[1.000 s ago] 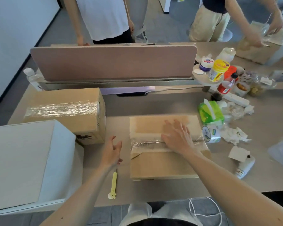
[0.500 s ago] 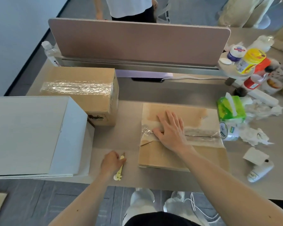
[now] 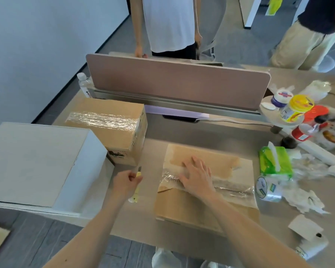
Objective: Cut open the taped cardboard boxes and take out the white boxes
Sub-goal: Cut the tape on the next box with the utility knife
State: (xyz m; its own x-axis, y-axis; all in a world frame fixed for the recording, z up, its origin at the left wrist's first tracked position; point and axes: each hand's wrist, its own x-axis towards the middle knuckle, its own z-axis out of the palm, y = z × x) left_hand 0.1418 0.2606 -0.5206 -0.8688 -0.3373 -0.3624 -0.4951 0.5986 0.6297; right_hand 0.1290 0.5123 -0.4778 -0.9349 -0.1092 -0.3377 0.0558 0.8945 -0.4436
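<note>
Head camera, the only view I have: the left hand (image 3: pixel 125 182) has its fingers curled round the yellow knife (image 3: pixel 137 187), blade end pointing away from the body, held just off the left edge of the low cardboard box (image 3: pixel 201 207). I read that as lining up to enter the tape seam (image 3: pixel 232 188) from its near-left end, where the flap already gapes a little. The right hand (image 3: pixel 196 176) lies flat with fingers spread on top of that box, right over the seam and holding nothing; my guess is that it pins the box to the table (image 3: pixel 211 132) so it won't slide under the blade. It sits in the cutting line, so it would need to shift first. A second taped box (image 3: pixel 112 124) waits at the far left, sealed. A white box (image 3: pixel 37 163) stands beside it at the table's left edge. A tape roll (image 3: pixel 265 189) touches the low box's right side
</note>
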